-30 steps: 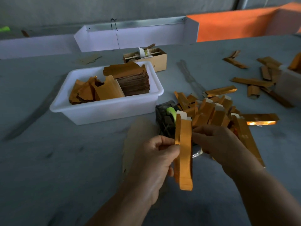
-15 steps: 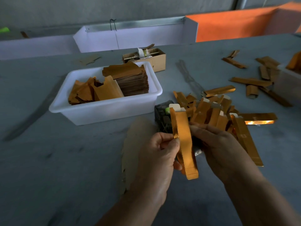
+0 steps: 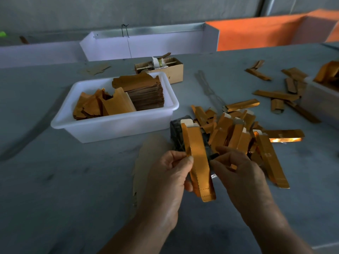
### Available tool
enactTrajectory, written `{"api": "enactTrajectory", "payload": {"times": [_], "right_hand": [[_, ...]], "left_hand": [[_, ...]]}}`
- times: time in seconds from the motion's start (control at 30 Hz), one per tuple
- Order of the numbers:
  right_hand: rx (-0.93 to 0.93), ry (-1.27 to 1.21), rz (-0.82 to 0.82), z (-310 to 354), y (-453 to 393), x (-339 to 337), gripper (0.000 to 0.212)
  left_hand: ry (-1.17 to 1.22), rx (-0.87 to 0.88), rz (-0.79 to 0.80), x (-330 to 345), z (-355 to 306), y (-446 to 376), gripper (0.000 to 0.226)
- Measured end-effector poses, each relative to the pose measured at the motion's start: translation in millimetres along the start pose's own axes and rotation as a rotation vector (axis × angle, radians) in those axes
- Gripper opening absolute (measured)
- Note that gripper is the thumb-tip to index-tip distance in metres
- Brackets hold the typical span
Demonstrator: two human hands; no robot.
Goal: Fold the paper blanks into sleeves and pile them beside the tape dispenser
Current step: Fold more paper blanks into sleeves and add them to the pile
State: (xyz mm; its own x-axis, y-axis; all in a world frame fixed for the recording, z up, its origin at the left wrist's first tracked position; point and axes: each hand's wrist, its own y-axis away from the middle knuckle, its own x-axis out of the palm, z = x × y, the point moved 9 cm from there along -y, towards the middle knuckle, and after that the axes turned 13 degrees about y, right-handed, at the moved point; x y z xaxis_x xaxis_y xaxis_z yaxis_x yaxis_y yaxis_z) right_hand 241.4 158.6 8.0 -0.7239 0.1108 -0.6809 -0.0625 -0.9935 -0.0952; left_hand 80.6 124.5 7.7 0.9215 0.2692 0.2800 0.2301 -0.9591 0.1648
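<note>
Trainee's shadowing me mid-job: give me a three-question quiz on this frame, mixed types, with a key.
1. True or false: the left hand pinches the sleeve.
2. Where is the stack of blanks? A) in the white tub B) in the cardboard box C) on the bare table
3. Fill in: the sleeve pile lies to the ___ of the dispenser in the head view.

Key: 1 true; 2 A; 3 right

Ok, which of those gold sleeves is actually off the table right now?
The upright sleeve pinched between the left hand and right hand; the others lie in the pile or scattered flat.
</note>
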Motion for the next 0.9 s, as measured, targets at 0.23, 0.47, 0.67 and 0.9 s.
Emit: {"api": "enactTrajectory", "payload": {"times": [0.23,0.47,0.67,0.9], "right_hand": [[-0.005,-0.053,-0.02,-2,6,2,0.019],[-0.109,0.085,-0.064,12,7,-3,0.02],[-0.253,0.554,-0.215,40,11,-11,0.006],[-0.229,0.44,-0.123,27,13,-29,0.005]], "left_hand": [[-0.144,0.017,0.054,10,-6,-5,0.008],[-0.336,0.071,0.117,18,-14,-11,0.006],[-0.355,0.048,0.134,20,-14,-11,0.004],[-0.349,0.009,0.134,16,-12,-13,0.004]]}}
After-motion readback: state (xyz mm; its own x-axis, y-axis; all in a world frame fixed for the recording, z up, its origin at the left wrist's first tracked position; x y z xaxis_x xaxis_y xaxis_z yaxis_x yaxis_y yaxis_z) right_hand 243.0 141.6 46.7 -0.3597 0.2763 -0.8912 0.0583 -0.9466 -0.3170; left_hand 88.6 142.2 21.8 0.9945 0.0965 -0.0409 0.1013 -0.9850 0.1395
